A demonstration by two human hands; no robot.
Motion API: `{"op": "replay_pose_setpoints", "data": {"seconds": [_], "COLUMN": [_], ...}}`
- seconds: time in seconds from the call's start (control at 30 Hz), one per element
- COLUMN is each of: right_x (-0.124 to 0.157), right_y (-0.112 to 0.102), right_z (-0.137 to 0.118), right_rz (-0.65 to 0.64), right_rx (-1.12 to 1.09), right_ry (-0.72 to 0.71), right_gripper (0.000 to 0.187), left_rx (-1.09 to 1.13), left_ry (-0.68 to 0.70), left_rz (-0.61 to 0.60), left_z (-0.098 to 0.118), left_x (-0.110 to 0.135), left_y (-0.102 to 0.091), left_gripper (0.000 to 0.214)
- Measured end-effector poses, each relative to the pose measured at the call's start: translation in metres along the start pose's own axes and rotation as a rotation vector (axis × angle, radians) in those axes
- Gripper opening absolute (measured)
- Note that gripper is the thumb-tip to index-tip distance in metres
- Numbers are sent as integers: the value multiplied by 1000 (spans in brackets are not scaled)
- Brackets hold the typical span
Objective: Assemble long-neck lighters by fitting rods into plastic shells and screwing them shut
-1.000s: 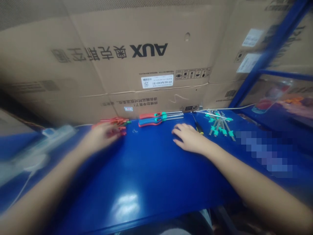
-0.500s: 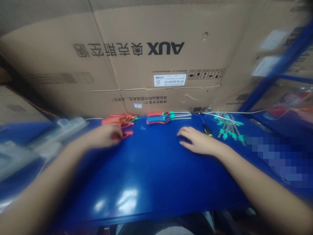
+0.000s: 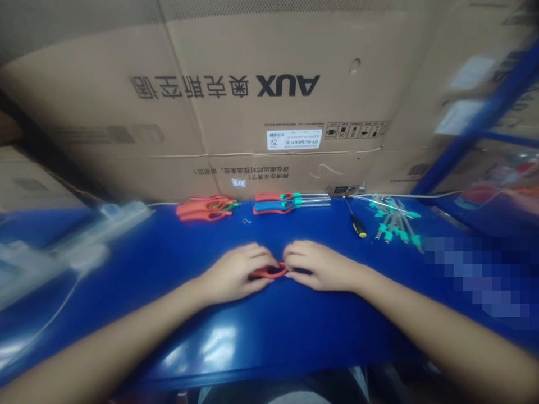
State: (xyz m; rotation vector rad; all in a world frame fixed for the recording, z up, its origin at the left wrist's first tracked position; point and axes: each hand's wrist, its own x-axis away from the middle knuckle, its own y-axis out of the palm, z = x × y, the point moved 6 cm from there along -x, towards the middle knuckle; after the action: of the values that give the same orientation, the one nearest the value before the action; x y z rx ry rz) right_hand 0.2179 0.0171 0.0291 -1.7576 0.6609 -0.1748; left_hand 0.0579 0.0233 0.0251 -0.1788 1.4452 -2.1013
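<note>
My left hand (image 3: 242, 273) is closed around a red lighter handle (image 3: 275, 271) with a trigger hole, held low over the blue table. At its right end, the curled fingers and thumb of my right hand (image 3: 318, 266) meet the handle. My fingers hide much of it. Behind my left hand lies a pile of orange-red lighter handles (image 3: 196, 212), with a bit of green among them. Further right, several lighters with metal tubes (image 3: 273, 205), red and blue, lie side by side. A screwdriver (image 3: 358, 227) with a black and yellow handle rests beyond my right hand.
Several metal tubes with teal parts (image 3: 391, 221) lie heaped at the back right. Tiny pieces (image 3: 246, 221) sit on the blue table (image 3: 269, 331). A large cardboard sheet (image 3: 202, 134) stands along the back. At left are a blurred pale power strip (image 3: 126, 221) and a white cable.
My left hand has brought a red handle from the pile at the back left to the middle front. My right hand has moved left and toward me to meet it.
</note>
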Motion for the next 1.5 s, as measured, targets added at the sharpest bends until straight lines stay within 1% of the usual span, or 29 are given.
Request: {"op": "replay_pose_setpoints", "data": {"seconds": [0.13,0.27,0.37,0.5,0.7,0.83,0.97,1.1,1.23,1.3,1.37,1.5], "right_x": [3,6,11,20,24,23,25,31,37,39,39,39], "right_y": [-6,-14,-22,-30,-32,-34,-38,-47,-59,-62,-60,-43], "right_z": [10,15,21,31,39,39,43,53,60,59,55,45], "right_rz": [5,-11,-31,-61,-90,-79,-53,-22,54,63,5,-249], "right_rx": [-10,-23,-5,24,43,45,89,149,76,0,-90,-279], "right_ry": [55,123,212,310,336,336,349,379,412,413,414,430], "right_gripper": [8,5,1,6,8,9,15,23,25,26,26,25], "left_rx": [93,134,145,143,148,145,135,129,118,119,134,152], "left_ry": [-33,-54,-68,-87,-138,-131,-115,-119,-156,-165,-164,-161], "left_rz": [92,125,142,177,232,222,220,213,224,231,233,229], "left_z": [-9,-16,-19,-24,-31,-32,-30,-29,-32,-33,-34,-34], "left_x": [3,5,6,6,5,4,3,3,4,4,5,4], "left_y": [-1,-1,-2,-2,0,0,-2,-3,-2,-1,0,0], "left_gripper": [43,53,54,50,48,48,46,46,54,57,56,56]}}
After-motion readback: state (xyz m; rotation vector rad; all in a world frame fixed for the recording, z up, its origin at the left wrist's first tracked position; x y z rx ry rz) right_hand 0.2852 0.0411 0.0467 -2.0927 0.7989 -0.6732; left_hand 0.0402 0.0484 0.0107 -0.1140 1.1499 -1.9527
